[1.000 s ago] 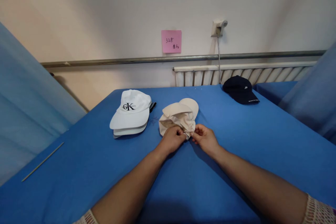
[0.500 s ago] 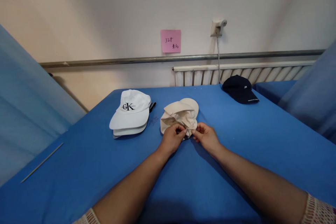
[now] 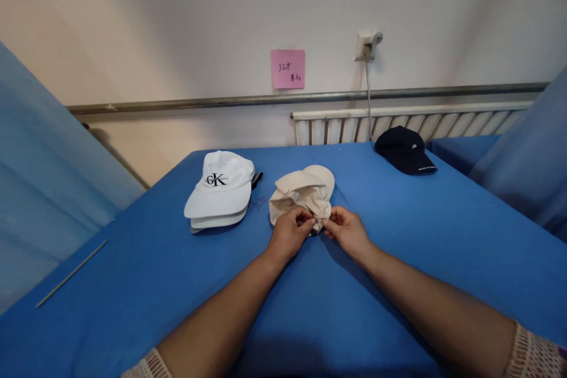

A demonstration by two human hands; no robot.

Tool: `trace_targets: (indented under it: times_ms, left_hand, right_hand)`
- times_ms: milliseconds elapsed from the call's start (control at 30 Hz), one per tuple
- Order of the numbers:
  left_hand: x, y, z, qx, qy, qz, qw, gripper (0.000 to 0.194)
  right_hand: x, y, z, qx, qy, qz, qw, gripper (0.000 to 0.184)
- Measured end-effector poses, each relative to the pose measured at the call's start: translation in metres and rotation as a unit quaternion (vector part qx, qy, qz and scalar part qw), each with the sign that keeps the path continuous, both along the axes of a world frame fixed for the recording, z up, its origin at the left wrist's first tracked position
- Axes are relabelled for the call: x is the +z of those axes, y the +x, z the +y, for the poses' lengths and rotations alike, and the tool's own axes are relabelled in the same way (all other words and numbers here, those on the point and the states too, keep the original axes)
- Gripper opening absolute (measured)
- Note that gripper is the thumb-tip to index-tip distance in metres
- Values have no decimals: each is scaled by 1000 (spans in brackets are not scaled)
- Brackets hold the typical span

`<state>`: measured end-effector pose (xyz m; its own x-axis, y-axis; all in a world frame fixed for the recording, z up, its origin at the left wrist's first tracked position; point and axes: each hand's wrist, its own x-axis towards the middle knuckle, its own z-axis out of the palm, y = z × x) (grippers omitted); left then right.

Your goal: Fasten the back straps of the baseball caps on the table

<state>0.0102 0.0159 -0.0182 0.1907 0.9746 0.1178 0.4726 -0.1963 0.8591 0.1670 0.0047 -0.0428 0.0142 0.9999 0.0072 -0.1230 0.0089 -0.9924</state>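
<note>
A crumpled beige cap (image 3: 301, 192) lies on the blue table (image 3: 398, 236), its brim pointing away from me. My left hand (image 3: 290, 233) pinches the cap's near edge at the back strap. My right hand (image 3: 348, 230) is closed on the same strap from the right, fingertips almost meeting those of the left hand. What sits between the fingertips is too small to make out.
A stack of white caps (image 3: 219, 189) with a black logo lies to the left of the beige cap. A navy cap (image 3: 405, 150) sits at the table's far right. A thin stick (image 3: 71, 273) rests near the left edge. Blue fabric hangs on both sides; a radiator (image 3: 411, 124) runs behind.
Both hands have shifted slightly toward the cap, and the small metal buckle seen earlier between the fingers no longer shows. The cap's near edge is bunched a little differently.
</note>
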Motion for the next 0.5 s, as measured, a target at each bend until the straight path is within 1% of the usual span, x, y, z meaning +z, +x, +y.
trace_targets:
  times_ms: [100, 300, 367, 500]
  left_hand:
    - [1, 0, -2, 2, 13, 13, 1000, 18]
    - [10, 0, -10, -42, 76, 109, 990, 20]
    - [12, 1, -13, -38, 91, 140, 985, 23]
    - [15, 2, -15, -38, 109, 186, 976, 18]
  right_hand:
    - [1, 0, 1, -6, -4, 14, 1000, 33]
    - [3, 1, 3, -16, -13, 37, 999, 34]
    - [2, 1, 3, -19, -13, 43, 999, 34]
    - [2, 1, 3, -17, -13, 49, 999, 35]
